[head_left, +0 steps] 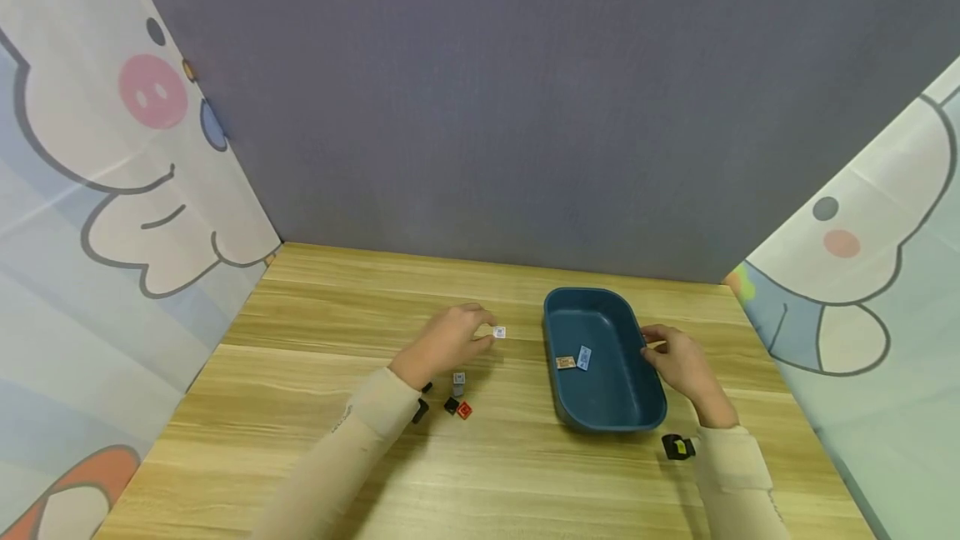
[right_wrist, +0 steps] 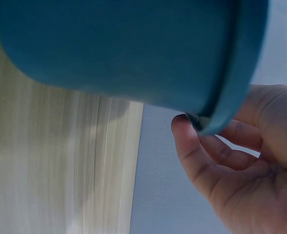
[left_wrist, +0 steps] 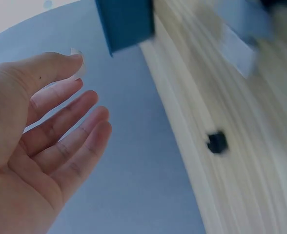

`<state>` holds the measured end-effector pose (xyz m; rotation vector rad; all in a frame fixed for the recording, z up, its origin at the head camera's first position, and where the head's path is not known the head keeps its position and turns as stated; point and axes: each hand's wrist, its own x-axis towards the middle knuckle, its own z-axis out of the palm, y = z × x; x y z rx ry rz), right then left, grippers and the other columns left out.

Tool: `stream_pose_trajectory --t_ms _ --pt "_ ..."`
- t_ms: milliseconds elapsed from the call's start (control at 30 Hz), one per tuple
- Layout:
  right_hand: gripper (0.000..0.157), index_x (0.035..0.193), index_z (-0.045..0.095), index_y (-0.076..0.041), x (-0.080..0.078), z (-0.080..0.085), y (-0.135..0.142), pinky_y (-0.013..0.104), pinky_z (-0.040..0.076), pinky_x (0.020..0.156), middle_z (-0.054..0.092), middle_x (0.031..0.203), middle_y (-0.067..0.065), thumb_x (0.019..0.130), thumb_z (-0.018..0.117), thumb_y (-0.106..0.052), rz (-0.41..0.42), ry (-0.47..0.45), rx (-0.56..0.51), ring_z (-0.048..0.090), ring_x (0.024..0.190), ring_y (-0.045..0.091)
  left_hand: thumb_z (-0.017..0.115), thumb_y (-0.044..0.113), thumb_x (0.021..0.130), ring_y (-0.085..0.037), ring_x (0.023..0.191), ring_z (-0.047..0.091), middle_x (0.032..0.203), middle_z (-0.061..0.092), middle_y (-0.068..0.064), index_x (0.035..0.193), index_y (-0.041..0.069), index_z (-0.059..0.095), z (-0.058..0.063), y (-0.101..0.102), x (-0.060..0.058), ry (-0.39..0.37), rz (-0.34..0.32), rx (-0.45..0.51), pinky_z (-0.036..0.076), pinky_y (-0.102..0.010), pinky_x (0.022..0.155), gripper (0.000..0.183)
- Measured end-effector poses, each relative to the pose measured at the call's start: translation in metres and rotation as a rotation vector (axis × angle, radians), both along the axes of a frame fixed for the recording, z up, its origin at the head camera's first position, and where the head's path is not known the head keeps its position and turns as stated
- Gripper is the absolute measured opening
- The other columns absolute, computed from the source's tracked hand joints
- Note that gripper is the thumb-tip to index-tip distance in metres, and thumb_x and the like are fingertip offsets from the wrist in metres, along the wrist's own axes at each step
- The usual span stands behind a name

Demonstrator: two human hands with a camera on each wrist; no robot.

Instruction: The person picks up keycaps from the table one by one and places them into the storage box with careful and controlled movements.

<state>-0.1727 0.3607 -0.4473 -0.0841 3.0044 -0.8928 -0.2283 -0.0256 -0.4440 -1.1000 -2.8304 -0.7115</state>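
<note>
Bin [head_left: 611, 394]: smooth plastic, soft sheen
Tabletop [head_left: 525, 473] under the bin: wood-grained, satin
Panel [head_left: 480, 107] behind the bin: matt, finely cloth-textured
Sleeve [head_left: 337, 448] left of the bin: matt cloth
Printed sheet [head_left: 900, 415] right of the bin: smooth, cloth-like

Legible text: none; marks too small to read, on: white tile [head_left: 499, 332]; grey block [head_left: 459, 379], top face; red block [head_left: 465, 411]; orange tile [head_left: 566, 362] and blue tile [head_left: 584, 357] (both inside the tub [head_left: 611, 400]); left sleeve [head_left: 337, 448], dark lettering; right sleeve [head_left: 738, 473], likewise
</note>
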Motion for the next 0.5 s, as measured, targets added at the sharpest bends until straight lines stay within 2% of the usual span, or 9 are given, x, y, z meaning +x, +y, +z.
stream_pose_trajectory --t_ms 133,300,500 --pt "0.038 0.129 0.056 0.013 0.0 0.0 0.0 0.047 0.057 0.07 0.062 0.115 0.031 0.095 0.063 -0.002 -0.001 -0.004 0.001 0.066 0.095 0.043 0.071 0.023 0.096 -0.021 0.106 0.066 0.119 0.068 -0.005 0.12 0.009 0.071 0.005 0.02 0.0 0.032 -0.047 0.01 0.055 -0.035 0.088 0.028" --pt "0.037 0.128 0.057 0.013 0.0 -0.001 0.0 0.047 0.057 0.07 0.062 0.115 0.03 0.095 0.064 -0.002 -0.003 0.003 -0.003 0.066 0.095 0.042 0.071 0.022 0.096 -0.017 0.102 0.067 0.116 0.07 -0.002 0.117 0.01 0.072 0.007 0.046 0.003 0.078 -0.099 0.016 0.055 -0.03 0.084 0.025" --pt "0.036 0.127 0.059 0.012 0.001 -0.002 0.0 0.048 0.057 0.072 0.064 0.113 0.029 0.094 0.064 0.0 -0.006 0.021 -0.005 0.067 0.094 0.042 0.07 0.024 0.096 -0.01 0.096 0.065 0.114 0.07 0.001 0.116 0.014 0.073 0.005 0.075 0.009 0.07 -0.156 -0.005 0.052 -0.021 0.078 0.023"
